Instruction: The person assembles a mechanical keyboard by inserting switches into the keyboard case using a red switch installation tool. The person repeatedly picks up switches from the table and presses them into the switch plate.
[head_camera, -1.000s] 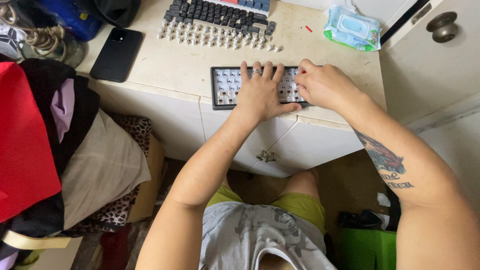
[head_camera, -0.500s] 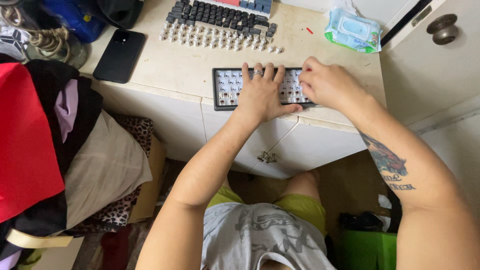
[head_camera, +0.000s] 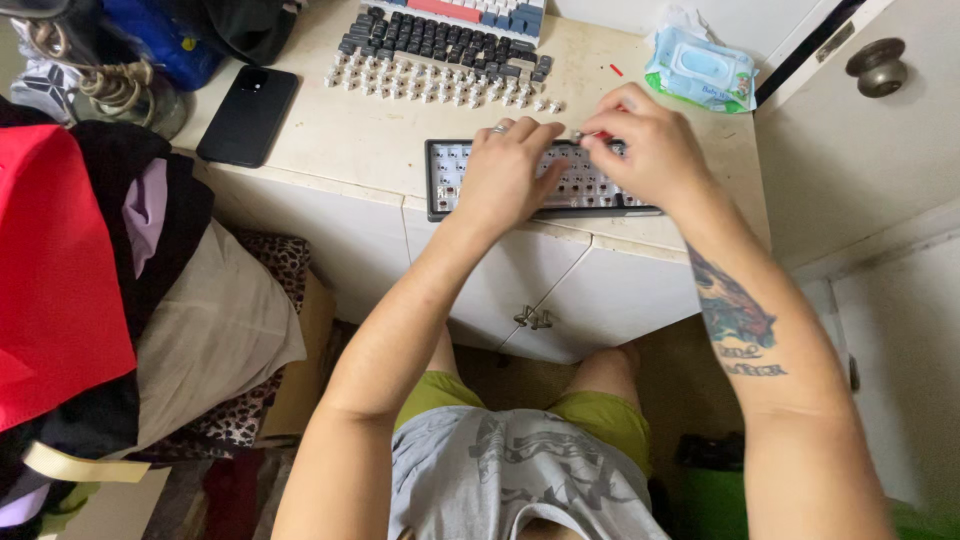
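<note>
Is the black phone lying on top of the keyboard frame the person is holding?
No, the flat black phone lies on the cream countertop, apart from the dark rectangular keyboard frame under the left hand.

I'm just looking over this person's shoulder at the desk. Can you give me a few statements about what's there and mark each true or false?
1. Both hands, left hand and right hand, are over the keyboard frame. True.
2. The black phone lies right of the keyboard frame. False: it lies to its left.
3. The wipes pack sits near the desk's back right corner. True.
4. The loose switches are piled on the floor. False: they lie in rows on the desk.
</note>
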